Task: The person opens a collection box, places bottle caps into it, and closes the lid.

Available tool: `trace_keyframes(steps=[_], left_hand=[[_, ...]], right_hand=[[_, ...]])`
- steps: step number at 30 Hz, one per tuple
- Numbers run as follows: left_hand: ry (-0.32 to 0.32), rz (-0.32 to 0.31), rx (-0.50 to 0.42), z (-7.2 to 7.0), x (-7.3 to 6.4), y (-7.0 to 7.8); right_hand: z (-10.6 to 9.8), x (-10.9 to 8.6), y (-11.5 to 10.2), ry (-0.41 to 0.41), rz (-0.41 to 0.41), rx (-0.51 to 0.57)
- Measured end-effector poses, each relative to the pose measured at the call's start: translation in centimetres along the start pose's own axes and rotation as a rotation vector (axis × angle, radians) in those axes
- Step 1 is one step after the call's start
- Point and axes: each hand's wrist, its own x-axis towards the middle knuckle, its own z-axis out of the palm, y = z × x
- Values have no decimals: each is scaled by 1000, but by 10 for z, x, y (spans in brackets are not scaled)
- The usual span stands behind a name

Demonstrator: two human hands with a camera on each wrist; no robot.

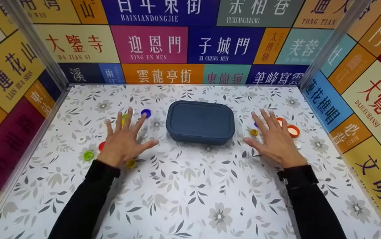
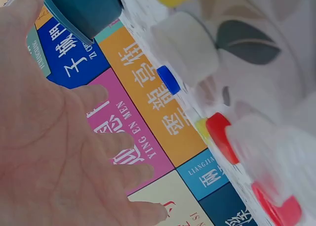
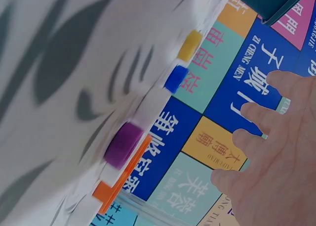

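Fingers spread wide, my left hand (image 1: 120, 144) hovers palm down over scattered bottle caps and holds nothing. Around it lie a blue cap (image 1: 146, 113), a red cap (image 1: 101, 146), a green cap (image 1: 88, 155), a yellow cap (image 1: 130, 163) and a white cap (image 1: 82, 139). On the other side my right hand (image 1: 278, 142) is spread likewise, with nothing in it. Near it are a small yellow cap (image 1: 253, 132), an orange-rimmed cap (image 1: 293, 131) and, in the right wrist view, a purple cap (image 3: 123, 144). A dark blue lidded box (image 1: 201, 121) sits between the hands.
The tabletop (image 1: 193, 192) has a white cover printed with leaves and flowers. Colourful panels with lettering (image 1: 150, 44) wall in the back and both sides. Some caps are partly hidden beneath the hands.
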Motion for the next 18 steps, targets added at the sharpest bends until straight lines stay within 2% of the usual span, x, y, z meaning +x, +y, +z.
trace_keyframes(steps=[4, 18], left_hand=[[7, -3, -22, -2, 4, 7], [-2, 5, -91, -7, 18, 38]], right_hand=[[0, 5, -8, 1, -4, -1], [3, 21, -36, -13, -49, 100]])
